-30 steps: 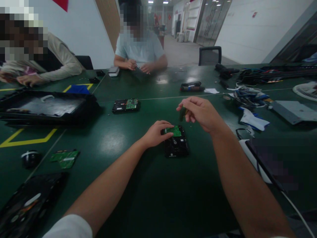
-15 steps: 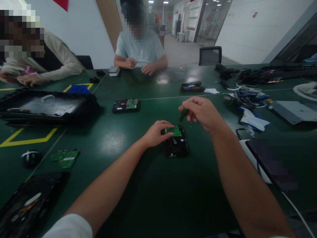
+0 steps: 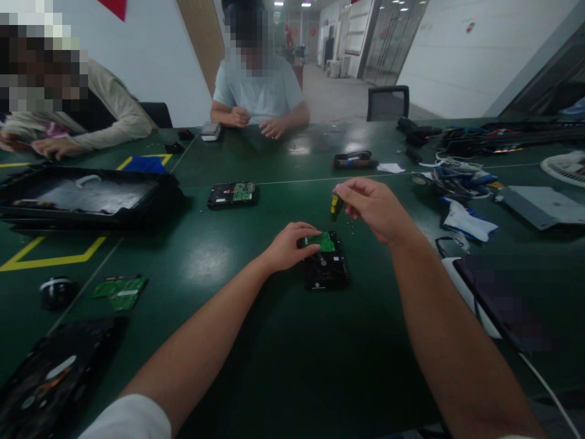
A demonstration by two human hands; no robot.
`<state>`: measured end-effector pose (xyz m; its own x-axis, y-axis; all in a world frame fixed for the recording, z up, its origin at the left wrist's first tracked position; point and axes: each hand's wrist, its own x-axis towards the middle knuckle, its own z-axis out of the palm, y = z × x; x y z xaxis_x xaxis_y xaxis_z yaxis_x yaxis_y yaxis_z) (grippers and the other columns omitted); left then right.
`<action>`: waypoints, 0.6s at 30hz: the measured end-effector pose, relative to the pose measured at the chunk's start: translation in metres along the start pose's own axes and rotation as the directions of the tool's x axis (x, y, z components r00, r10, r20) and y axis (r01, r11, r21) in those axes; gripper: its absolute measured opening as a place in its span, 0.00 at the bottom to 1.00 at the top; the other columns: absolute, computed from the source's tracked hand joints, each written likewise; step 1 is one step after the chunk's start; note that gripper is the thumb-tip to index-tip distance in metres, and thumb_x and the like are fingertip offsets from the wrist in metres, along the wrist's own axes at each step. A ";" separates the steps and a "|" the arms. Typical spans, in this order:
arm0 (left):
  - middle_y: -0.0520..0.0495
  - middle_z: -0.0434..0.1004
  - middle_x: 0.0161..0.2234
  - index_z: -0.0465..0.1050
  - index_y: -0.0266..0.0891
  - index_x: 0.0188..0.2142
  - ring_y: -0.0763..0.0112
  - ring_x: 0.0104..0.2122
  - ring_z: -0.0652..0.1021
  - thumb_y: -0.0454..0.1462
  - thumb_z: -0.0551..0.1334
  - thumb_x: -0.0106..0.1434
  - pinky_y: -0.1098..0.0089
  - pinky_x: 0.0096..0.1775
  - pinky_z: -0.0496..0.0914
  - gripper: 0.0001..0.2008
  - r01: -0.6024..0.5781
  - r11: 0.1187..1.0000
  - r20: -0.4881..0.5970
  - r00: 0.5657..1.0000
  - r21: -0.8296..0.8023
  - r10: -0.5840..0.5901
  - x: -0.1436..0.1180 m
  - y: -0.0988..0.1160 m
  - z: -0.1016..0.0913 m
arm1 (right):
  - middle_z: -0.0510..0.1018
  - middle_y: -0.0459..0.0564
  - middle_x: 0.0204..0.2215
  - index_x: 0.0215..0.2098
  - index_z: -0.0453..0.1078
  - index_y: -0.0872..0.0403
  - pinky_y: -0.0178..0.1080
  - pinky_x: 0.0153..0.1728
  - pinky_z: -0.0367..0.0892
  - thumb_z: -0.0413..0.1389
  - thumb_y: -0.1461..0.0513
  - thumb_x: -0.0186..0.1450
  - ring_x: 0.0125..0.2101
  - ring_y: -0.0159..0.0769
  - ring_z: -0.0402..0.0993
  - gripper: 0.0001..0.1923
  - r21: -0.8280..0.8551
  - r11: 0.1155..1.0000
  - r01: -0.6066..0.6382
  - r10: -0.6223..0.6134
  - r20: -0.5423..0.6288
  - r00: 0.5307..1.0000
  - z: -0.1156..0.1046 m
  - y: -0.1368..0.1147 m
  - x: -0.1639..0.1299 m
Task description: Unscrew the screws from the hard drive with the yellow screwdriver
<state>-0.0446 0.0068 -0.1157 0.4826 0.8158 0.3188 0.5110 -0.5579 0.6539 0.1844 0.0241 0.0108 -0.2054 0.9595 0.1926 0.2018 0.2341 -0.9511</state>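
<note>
A black hard drive [image 3: 325,271] with a green circuit board [image 3: 326,242] lies on the table in front of me. My left hand [image 3: 292,246] grips its left side, thumb and fingers over the board. Above the drive's far edge, my right hand [image 3: 365,198] pinches the top of a small screwdriver [image 3: 336,208] with a dark and yellow handle. The screwdriver points down; its thin shaft is too faint to tell whether the tip touches the drive. Several tiny screws [image 3: 351,227] seem to lie just right of it.
Another hard drive [image 3: 233,194] lies farther back. At left are a loose circuit board [image 3: 121,291], a black drive [image 3: 59,372] and a black casing [image 3: 86,195]. Cables [image 3: 461,177], a glove [image 3: 468,221] and a metal box [image 3: 546,207] lie at right. Two people sit across the table.
The screwdriver has turned in my right fingers, so the handle's yellow part now faces me. My left hand and the hard drive have stayed put.
</note>
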 end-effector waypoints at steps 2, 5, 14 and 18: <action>0.44 0.78 0.60 0.78 0.49 0.60 0.54 0.59 0.76 0.44 0.69 0.70 0.49 0.63 0.71 0.20 0.002 1.000 0.002 1.000 -0.001 -0.002 0.000 0.001 0.000 | 0.75 0.44 0.23 0.32 0.76 0.53 0.32 0.22 0.61 0.68 0.53 0.66 0.22 0.27 0.67 0.13 0.002 1.000 -0.018 0.018 -0.030 0.999 0.000 -0.001 0.000; 0.44 0.78 0.59 0.79 0.48 0.59 0.55 0.59 0.76 0.43 0.69 0.70 0.50 0.63 0.70 0.19 -0.003 1.000 -0.005 1.000 -0.006 0.003 -0.001 0.002 -0.001 | 0.79 0.46 0.26 0.32 0.74 0.53 0.32 0.19 0.58 0.66 0.56 0.67 0.20 0.26 0.68 0.11 0.030 0.998 -0.059 0.060 -0.034 0.998 0.001 -0.003 0.000; 0.43 0.78 0.59 0.79 0.49 0.59 0.54 0.59 0.76 0.44 0.69 0.69 0.49 0.63 0.70 0.20 0.011 1.000 -0.003 1.000 -0.010 -0.011 0.000 0.002 0.000 | 0.84 0.51 0.39 0.42 0.79 0.52 0.31 0.19 0.62 0.62 0.54 0.72 0.21 0.25 0.72 0.11 0.118 0.991 -0.058 0.052 0.052 0.997 0.002 0.000 0.000; 0.43 0.78 0.59 0.79 0.49 0.60 0.54 0.59 0.76 0.44 0.69 0.70 0.48 0.63 0.70 0.19 0.004 1.000 -0.004 1.000 -0.005 -0.004 0.000 0.003 -0.001 | 0.79 0.45 0.28 0.36 0.79 0.52 0.32 0.20 0.57 0.66 0.54 0.68 0.20 0.25 0.66 0.10 0.041 0.999 -0.019 0.019 -0.001 1.000 0.001 -0.001 0.000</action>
<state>-0.0439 0.0048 -0.1129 0.4782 0.8184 0.3188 0.5093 -0.5541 0.6585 0.1832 0.0234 0.0118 -0.2008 0.9639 0.1746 0.1659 0.2091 -0.9637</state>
